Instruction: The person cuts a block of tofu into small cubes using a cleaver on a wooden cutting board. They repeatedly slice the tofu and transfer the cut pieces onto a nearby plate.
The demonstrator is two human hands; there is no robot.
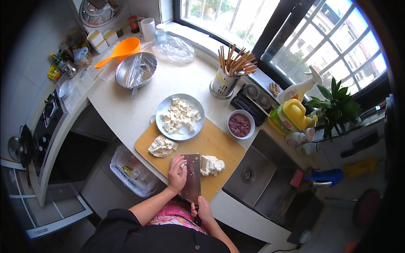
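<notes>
Right grip point(201, 209) closed round handle of broad steel cleaver point(192, 177), blade upright for slicing. Left grip point(177, 173) curled, steadying white tofu block point(209, 165) just beyond blade, on tan wooden cutting board point(219, 145); blue plate of tofu cubes point(160, 110) further ahead, for cut pieces.

A yellow detergent jug point(292, 114) with a red-and-white label point(286, 123) stands beside the sink; behind it leans a white spray bottle point(300, 87); a clear plastic bag point(174, 48) lies under the window.

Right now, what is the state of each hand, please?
Left hand: curled, pressing on the tofu block beside the cleaver.
Right hand: closed around the cleaver handle.
</notes>
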